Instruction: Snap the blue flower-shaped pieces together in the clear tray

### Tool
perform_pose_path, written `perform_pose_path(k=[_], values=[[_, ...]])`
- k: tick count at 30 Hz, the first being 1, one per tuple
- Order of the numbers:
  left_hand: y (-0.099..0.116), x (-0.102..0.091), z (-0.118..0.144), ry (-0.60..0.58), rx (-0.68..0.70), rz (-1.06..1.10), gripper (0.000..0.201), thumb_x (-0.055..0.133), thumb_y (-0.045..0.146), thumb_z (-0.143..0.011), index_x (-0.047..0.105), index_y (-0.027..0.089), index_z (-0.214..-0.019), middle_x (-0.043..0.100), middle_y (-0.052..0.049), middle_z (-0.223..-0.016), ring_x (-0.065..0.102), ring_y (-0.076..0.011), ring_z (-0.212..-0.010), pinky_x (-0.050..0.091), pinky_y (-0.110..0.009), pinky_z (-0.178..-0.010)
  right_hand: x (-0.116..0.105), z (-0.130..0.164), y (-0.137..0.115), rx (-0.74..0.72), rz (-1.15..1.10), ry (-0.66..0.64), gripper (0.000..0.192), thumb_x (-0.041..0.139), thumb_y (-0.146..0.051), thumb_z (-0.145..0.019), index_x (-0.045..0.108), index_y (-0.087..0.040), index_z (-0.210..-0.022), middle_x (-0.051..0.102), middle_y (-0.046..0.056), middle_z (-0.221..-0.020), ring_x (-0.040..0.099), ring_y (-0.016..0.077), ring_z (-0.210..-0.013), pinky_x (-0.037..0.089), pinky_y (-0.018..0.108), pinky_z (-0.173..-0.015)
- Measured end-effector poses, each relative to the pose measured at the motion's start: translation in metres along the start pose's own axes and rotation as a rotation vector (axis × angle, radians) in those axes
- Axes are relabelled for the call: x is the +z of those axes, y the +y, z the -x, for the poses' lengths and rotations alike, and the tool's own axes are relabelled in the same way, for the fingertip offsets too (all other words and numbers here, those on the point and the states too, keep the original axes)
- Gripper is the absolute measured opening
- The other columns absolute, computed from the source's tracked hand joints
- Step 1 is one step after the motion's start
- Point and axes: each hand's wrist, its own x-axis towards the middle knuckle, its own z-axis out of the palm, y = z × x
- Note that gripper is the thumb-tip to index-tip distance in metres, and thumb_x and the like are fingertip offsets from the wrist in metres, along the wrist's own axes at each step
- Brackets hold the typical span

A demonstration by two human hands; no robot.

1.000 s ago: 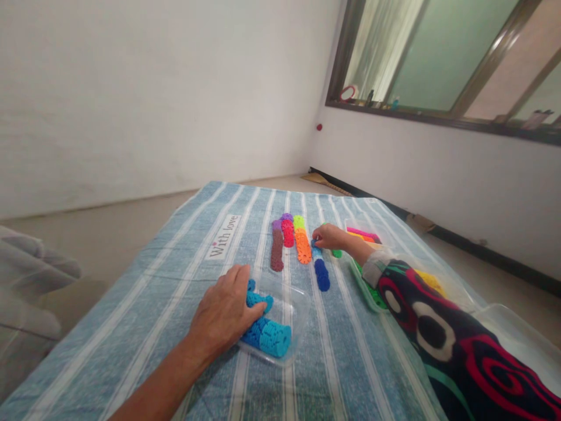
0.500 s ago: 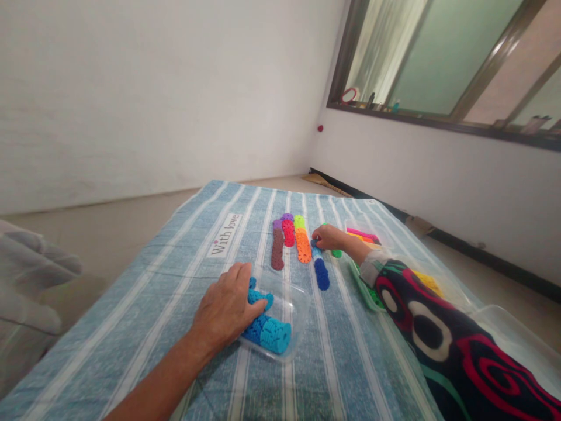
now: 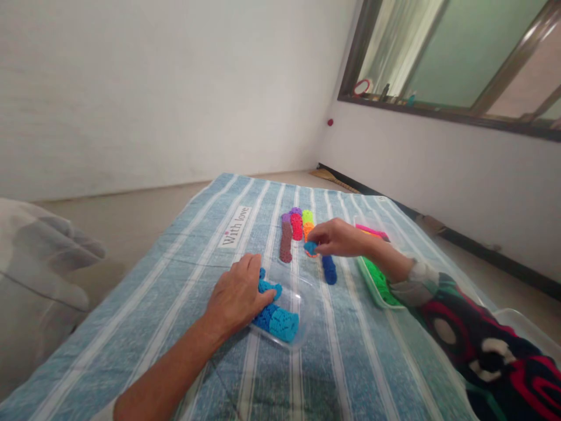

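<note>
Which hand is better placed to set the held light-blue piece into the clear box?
Probably the right hand: it pinches the light-blue piece just beyond the clear box. The left hand lies at the box's left side, its thumb by the blue pieces inside.

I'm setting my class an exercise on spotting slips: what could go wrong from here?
The blue piece pinched by the right hand could slip onto the orange row. The patterned sleeve overlaps the green-filled box in this view, so it might catch the rim. The left hand is on the clear container; pressing hard might tip it and spill its blue discs.
</note>
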Motion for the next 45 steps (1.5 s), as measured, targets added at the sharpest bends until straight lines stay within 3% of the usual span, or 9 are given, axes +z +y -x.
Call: perform_pose_path(k=[3,8,14,25,31,38,45], values=[[0.001,0.0,0.0,-0.002,-0.002,-0.024,0.044,0.057,0.038,-0.078,0.049,0.019,-0.117,0.057,-0.012,-0.124,0.056,-0.0287,-0.115,0.045,-0.039,-0.094,0.016,0.0,-0.043,-0.26,0.102,-0.137,0.016,0.058,-0.012,-0.079,0.067,-0.019,-0.09,0.069,0.001,-0.085,0.059,0.0116,-0.073,0.041,0.022,-0.068],[0.0,0.002,0.001,0.014,0.022,-0.035,0.046,0.055,0.041,-0.08,0.049,0.016,-0.118,0.057,-0.014,-0.124,0.057,-0.0309,-0.114,0.046,-0.04,-0.092,0.053,-0.01,-0.07,-0.337,0.405,-0.255,0.018,0.055,-0.009,-0.082,0.069,-0.017,-0.09,0.072,0.007,-0.085,0.062,0.0154,-0.07,0.037,0.026,-0.059],[-0.001,0.001,0.0,0.006,0.006,-0.031,0.047,0.054,0.042,-0.081,0.049,0.016,-0.12,0.056,-0.015,-0.126,0.054,-0.0303,-0.12,0.045,-0.039,-0.094,0.071,-0.013,-0.074,-0.301,0.478,-0.3,0.018,0.055,-0.009,-0.084,0.071,-0.016,-0.091,0.073,0.009,-0.084,0.064,0.0161,-0.068,0.035,0.026,-0.052],[-0.001,0.001,-0.002,-0.011,-0.006,-0.051,0.048,0.052,0.042,-0.082,0.048,0.015,-0.121,0.055,-0.015,-0.129,0.053,-0.0306,-0.121,0.044,-0.041,-0.098,0.093,0.002,-0.079,-0.063,0.358,-0.138,0.019,0.046,-0.01,-0.091,0.058,-0.013,-0.105,0.071,0.011,-0.094,0.068,0.0208,-0.079,0.037,0.028,-0.052],[-0.002,0.003,-0.004,-0.009,0.009,-0.077,0.05,0.054,0.042,-0.081,0.049,0.014,-0.122,0.055,-0.016,-0.128,0.054,-0.0312,-0.12,0.045,-0.04,-0.096,0.095,0.002,-0.086,0.035,0.328,-0.103,0.024,0.042,-0.011,-0.091,0.053,-0.01,-0.112,0.071,0.012,-0.095,0.068,0.023,-0.08,0.042,0.029,-0.055],[-0.003,0.004,-0.005,-0.003,0.008,-0.09,0.057,0.052,0.042,-0.082,0.045,0.011,-0.13,0.053,-0.017,-0.133,0.055,-0.0317,-0.12,0.046,-0.041,-0.095,0.094,-0.002,-0.086,0.049,0.297,-0.147,0.023,0.051,-0.01,-0.084,0.06,-0.013,-0.105,0.07,0.012,-0.099,0.068,0.0226,-0.086,0.047,0.029,-0.064],[-0.005,0.003,-0.007,-0.011,0.023,-0.055,0.053,0.052,0.04,-0.08,0.048,0.012,-0.125,0.054,-0.017,-0.131,0.055,-0.0319,-0.12,0.046,-0.042,-0.096,0.093,-0.003,-0.088,0.066,0.289,-0.147,0.024,0.052,-0.01,-0.082,0.063,-0.013,-0.104,0.07,0.012,-0.099,0.068,0.0227,-0.087,0.049,0.029,-0.064]])
